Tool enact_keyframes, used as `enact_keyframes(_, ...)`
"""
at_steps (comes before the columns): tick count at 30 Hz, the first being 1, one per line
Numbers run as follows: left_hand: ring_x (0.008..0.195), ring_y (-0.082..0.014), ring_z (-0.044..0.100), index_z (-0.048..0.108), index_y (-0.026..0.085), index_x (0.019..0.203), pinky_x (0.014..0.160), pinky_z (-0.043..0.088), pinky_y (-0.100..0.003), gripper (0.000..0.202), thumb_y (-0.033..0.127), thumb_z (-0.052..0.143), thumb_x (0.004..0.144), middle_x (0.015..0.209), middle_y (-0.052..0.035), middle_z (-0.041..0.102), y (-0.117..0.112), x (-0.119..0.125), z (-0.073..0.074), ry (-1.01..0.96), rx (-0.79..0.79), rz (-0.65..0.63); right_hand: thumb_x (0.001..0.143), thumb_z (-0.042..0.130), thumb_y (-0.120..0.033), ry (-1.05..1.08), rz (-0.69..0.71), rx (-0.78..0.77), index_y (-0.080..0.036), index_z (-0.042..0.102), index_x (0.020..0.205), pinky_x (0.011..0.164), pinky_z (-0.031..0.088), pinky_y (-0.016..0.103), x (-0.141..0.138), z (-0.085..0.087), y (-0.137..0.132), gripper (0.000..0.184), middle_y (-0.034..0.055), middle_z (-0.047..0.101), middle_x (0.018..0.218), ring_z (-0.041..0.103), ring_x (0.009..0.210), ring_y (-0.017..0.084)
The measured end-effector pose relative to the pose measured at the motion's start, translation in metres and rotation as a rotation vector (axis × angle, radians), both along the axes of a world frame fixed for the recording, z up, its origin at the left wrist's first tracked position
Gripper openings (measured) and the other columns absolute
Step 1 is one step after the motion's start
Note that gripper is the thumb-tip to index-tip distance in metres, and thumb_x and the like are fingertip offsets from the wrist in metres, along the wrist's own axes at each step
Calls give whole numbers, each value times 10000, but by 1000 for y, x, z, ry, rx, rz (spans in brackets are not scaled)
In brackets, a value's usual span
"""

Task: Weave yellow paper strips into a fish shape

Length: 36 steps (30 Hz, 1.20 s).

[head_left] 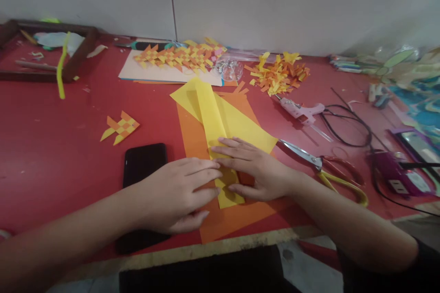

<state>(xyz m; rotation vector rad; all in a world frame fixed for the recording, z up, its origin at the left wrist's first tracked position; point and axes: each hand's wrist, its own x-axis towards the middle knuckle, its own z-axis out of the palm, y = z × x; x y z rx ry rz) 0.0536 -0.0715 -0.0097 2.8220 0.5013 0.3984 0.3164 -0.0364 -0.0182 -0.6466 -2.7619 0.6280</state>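
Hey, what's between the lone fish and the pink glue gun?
In the head view, yellow paper atop orange paper lies between the lone fish and glue gun.

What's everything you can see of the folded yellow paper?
The folded yellow paper looks smooth: a long strip with a flap pointing out on either side. It lies over orange paper on the red table, its right corner by the scissors. The right hand rests on the strip; the left hand reaches over its left edge.

Your bare left hand (184, 192) and bare right hand (259, 169) lie palm-down near the frame's centre, fingers (231, 152) extended.
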Motion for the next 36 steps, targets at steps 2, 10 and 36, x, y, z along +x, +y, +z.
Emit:
enact_keyframes(2, 1273, -319, 511, 665, 156, 1134, 1032, 469, -486, 312, 293, 506, 903, 1217, -143, 657, 0, 0, -1, -2, -27, 10, 871, 602, -362, -10, -3, -7, -163, 518, 1378, 1204, 226, 480, 0, 1, 0, 551, 120, 488, 1488, 296, 1469, 259)
enact_keyframes(10, 1189, -299, 548, 690, 181, 967, 1061, 445, -475, 179, 234, 582, 834, 1044, -112, 702, 1, 7, 6, -80, -95, 19, 833, 639, -340, 27, -49, 5, -154, 608, 1262, 1170, 295, 498, -1, 2, -2, 469, 165, 453, 1456, 308, 1432, 312)
enact_keyframes(36, 1187, -331, 558, 682, 189, 1049, 1060, 409, -530, 270, 246, 581, 806, 1151, -112, 687, 0, 5, 2, -81, -88, 50, 965, 390, -340, -294, -342, 151, -161, 431, 1467, 1209, 151, 588, -42, 16, 42, 535, 51, 380, 1560, 201, 1497, 308)
